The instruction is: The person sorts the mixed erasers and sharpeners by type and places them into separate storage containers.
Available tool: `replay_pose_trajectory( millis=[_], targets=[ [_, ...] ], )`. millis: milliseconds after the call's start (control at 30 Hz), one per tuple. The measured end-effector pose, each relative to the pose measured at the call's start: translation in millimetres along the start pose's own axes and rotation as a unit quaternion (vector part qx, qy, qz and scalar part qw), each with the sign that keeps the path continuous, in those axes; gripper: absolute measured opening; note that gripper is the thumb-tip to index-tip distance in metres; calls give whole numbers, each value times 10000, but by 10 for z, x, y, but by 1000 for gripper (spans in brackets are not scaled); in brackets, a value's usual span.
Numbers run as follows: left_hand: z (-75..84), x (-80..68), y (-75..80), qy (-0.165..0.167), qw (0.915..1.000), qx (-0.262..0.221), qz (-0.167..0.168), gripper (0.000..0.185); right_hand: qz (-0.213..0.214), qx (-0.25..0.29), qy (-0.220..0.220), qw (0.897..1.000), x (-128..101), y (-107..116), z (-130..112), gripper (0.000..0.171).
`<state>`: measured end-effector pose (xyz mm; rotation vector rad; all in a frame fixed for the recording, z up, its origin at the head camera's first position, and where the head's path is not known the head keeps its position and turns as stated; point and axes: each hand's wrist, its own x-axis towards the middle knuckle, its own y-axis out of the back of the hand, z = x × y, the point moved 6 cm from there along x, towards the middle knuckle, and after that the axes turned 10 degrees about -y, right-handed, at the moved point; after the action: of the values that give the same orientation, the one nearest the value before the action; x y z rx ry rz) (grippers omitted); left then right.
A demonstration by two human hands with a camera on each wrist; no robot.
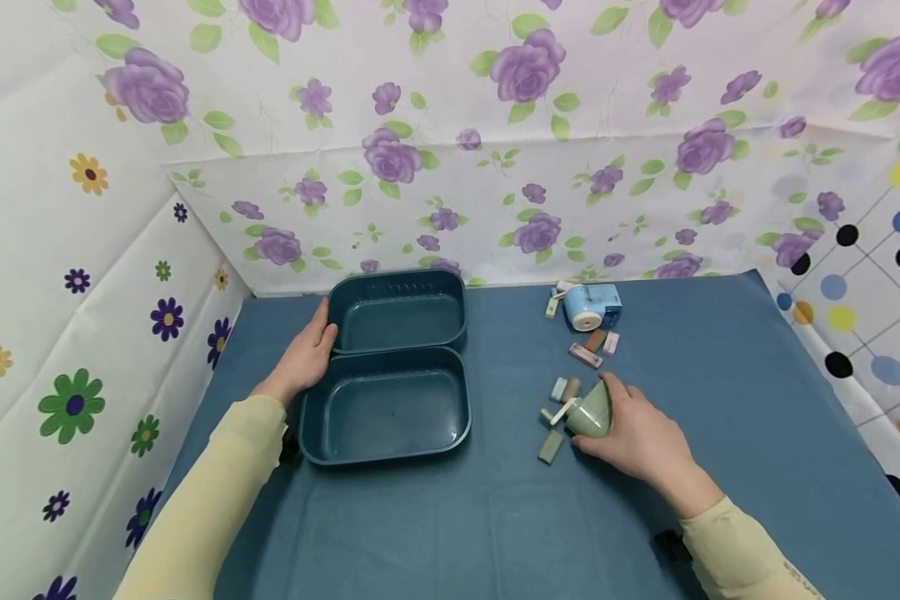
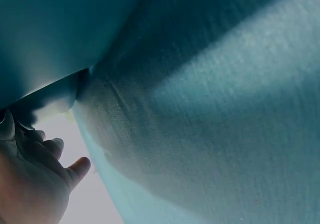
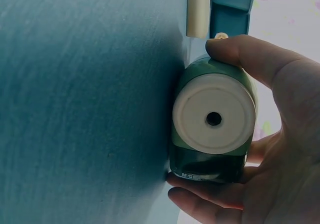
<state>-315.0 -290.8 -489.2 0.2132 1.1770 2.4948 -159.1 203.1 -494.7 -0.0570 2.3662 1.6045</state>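
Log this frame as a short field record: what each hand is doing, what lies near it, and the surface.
left hand: rests against the left side of the two joined dark teal plastic tubs
right hand: grips the pale green crank pencil sharpener, which stands on the cloth
near right hand: small block erasers
farther back: light blue crank pencil sharpener
tubs: nothing visible inside
surface: blue cloth-covered table

We recorded a matt, finely woven blue cloth covering the table. The two teal trays looked like smooth plastic with a faint sheen. The green sharpener was glossy plastic with a matt white face; the blue sharpener looked like smooth plastic. The printed wall sheeting appeared matt and slightly creased.
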Motion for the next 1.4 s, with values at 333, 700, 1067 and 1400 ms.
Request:
replay_pose_trajectory(
  millis=[333, 700, 1067, 1400],
  targets=[
    [-37, 21, -14, -53, 10000, 70, 5, 65, 155, 140, 134, 9997, 11, 112, -4, 116],
    [7, 0, 3, -60, 9999, 74, 81, 65, 346, 434, 540, 9970, 40, 320, -254, 112],
    [-21, 8, -7, -13, 9998, 123, 126, 64, 202, 1008, 849, 9911, 183, 355, -697, 118],
    [-57, 6, -13, 41, 9998, 136, 126, 65, 213, 1068, 1203, 9867, 294, 336, -1063, 110]
  ],
)
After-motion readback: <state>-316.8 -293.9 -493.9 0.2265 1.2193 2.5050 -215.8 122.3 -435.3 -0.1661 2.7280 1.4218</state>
